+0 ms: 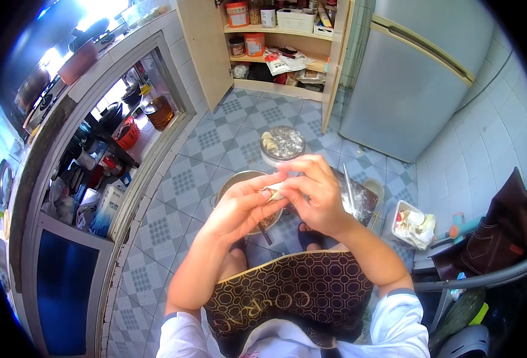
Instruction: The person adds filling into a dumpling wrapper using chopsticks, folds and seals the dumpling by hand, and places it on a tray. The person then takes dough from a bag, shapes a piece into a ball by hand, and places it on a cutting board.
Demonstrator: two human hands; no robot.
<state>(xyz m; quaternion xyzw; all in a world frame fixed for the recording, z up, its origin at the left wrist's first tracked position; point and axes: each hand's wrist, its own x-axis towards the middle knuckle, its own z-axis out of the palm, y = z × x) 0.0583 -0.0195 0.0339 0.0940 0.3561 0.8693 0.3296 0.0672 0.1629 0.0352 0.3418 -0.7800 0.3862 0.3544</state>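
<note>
In the middle of the view, both my hands are pinched around a small pale dumpling (273, 190). My left hand (239, 203) grips it from the left, thumb and fingers closed on its edge. From the right, my right hand (316, 190) presses the wrapper with curled fingertips, which partly cover it. Below my hands is a metal basin (235, 179), mostly hidden, with filling and a brown handle (266, 234) sticking out. Beyond them stands a round floured tray (290, 142) with a few shaped dumplings (268, 142) at its left side.
A floured dark board (366, 201) lies at the right, with a long light stick (348, 188) on it. Farther right is a white bin (399, 227) with scraps. An open cupboard (281, 86) and a grey fridge (415, 65) stand ahead; a tiled counter (120, 53) is left.
</note>
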